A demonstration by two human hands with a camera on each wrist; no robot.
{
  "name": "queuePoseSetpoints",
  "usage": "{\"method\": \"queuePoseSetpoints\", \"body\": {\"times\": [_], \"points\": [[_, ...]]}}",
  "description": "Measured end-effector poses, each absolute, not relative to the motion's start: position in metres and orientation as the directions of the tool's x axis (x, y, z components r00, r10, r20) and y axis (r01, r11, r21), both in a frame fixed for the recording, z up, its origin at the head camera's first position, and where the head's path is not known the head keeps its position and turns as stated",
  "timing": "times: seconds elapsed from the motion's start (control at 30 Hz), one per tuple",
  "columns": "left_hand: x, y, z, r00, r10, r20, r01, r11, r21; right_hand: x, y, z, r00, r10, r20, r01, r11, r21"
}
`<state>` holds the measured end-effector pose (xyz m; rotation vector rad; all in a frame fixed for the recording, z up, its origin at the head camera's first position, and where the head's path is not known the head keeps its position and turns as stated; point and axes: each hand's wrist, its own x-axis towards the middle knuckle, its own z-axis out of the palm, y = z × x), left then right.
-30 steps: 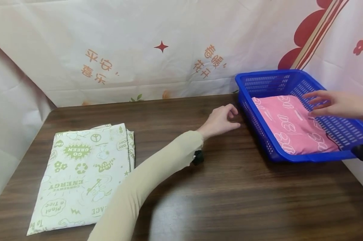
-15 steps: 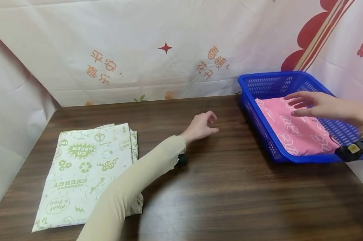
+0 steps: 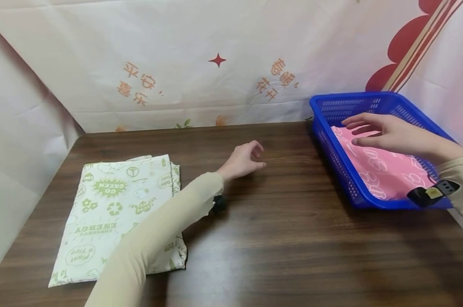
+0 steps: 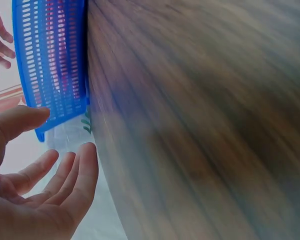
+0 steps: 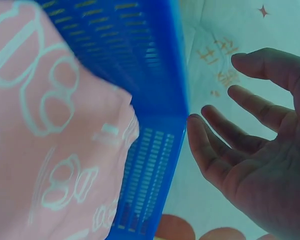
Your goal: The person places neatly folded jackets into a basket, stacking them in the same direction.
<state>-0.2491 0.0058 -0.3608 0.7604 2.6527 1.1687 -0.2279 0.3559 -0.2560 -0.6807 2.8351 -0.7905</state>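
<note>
The right hand (image 3: 388,133) hangs over the blue basket (image 3: 388,204), fingers parted and slightly bent, holding nothing. Beneath it, the pink cloth (image 3: 392,170) lies flat inside the basket towards its left side; it looks folded small so that it fits, and the walls round it would stop it sliding out. The left hand (image 3: 242,161) hovers over the bench (image 3: 292,247) between the basket and the green-and-white cloth (image 3: 120,204), fingers loosely curled, thumb apart, gripping nothing. That cloth rests on the left part of the bench, partly hidden by the left sleeve (image 3: 158,226); its layers are stacked, likely to make it compact. The basket stands near the printed curtain (image 3: 185,42), perhaps to leave working room in front.
</note>
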Motion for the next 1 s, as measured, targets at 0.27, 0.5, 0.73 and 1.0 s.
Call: {"method": "queuePoseSetpoints", "body": {"times": [0.27,0.5,0.73,1.0], "points": [[-0.248,-0.026,-0.361,-0.870,0.491,0.051,0.374,0.589,0.716,-0.231,0.334,-0.251,-0.893,-0.449,-0.010,-0.378,0.762,-0.525],[-0.247,-0.056,-0.357,-0.878,0.474,0.067,0.369,0.582,0.724,-0.233,0.316,-0.249,-0.884,-0.466,-0.011,-0.386,0.745,-0.544],[-0.246,-0.083,-0.347,-0.901,0.427,0.081,0.340,0.576,0.743,-0.239,0.289,-0.247,-0.866,-0.500,-0.003,-0.419,0.730,-0.539],[-0.241,-0.103,-0.345,-0.925,0.370,0.090,0.311,0.599,0.738,-0.244,0.261,-0.252,-0.844,-0.537,-0.009,-0.435,0.693,-0.575]]}}
